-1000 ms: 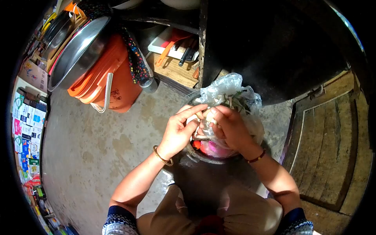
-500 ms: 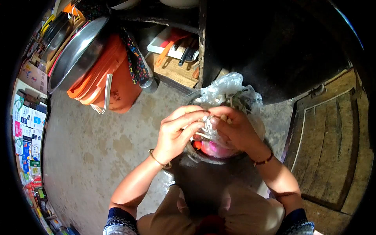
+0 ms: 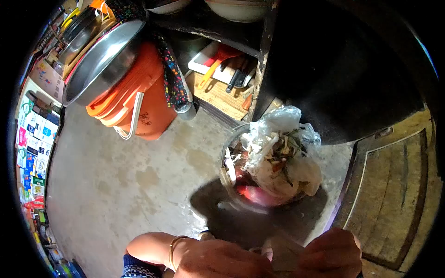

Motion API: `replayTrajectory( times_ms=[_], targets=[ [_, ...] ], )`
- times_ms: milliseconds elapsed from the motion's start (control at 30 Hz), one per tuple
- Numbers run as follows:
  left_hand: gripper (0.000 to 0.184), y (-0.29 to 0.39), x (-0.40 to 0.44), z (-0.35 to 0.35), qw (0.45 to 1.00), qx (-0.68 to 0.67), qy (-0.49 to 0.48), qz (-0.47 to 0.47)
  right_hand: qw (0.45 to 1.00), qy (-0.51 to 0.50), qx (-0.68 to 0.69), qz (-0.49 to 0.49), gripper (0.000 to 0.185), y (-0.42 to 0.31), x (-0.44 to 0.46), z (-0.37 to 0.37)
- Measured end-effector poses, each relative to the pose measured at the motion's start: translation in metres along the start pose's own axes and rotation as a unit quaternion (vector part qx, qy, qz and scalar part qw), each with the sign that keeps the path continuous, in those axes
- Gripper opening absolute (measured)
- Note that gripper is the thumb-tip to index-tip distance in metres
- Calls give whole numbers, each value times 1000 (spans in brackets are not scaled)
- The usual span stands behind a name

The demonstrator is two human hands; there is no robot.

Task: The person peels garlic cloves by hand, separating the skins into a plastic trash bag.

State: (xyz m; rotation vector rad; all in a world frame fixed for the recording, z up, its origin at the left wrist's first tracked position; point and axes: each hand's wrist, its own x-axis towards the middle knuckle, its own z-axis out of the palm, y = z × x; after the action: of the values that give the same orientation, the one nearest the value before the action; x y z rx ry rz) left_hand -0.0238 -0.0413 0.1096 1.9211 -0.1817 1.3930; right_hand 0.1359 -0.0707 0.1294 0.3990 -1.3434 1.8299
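My left hand [image 3: 220,257] is low in the view, its back turned up and a bangle at the wrist. My right hand [image 3: 331,254] is beside it, fingers curled into a fist. Both are partly cut off by the lower edge, and anything in the fingers is hidden. Beyond them on the floor stands a round waste bin [image 3: 225,182]. A clear plastic bag [image 3: 283,119] bulges out of it, with pale peelings and dry brown scraps [image 3: 283,150] on top. Something pink and red [image 3: 264,196] shows near its front rim.
An orange bucket [image 3: 155,104] with a white handle stands at left, a metal basin [image 3: 99,62] against it. Behind is a dark shelf holding a white tray [image 3: 202,59] of utensils. A wooden panel [image 3: 394,194] is at right.
Both hands have drawn back from over the bin to the lower edge of the view. The bin's contents are now uncovered. The view has shifted slightly.
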Motion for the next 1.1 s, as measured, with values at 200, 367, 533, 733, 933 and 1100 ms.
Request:
replayTrajectory(
  times_ms=[200,367,533,733,933,1100],
  targets=[
    [16,0,-2,1,1000,3,6,3,996,-17,-61,56,12,-15,-10,-2],
    [16,2,-7,1,1000,6,2,-7,998,-25,-9,64,11,-17,-12,-2],
    [16,4,-9,2,1000,20,4,-5,965,-22,-243,101,14,-17,-20,1],
    [16,-4,-13,-9,992,121,-13,-25,914,106,-375,113,21,-12,-21,-3],
    [21,-69,-30,-18,930,330,-6,-159,765,510,-332,211,23,26,-46,-47],
    [24,-80,-44,-25,905,394,-119,-107,781,480,-279,284,23,27,-57,-67]
  ],
)
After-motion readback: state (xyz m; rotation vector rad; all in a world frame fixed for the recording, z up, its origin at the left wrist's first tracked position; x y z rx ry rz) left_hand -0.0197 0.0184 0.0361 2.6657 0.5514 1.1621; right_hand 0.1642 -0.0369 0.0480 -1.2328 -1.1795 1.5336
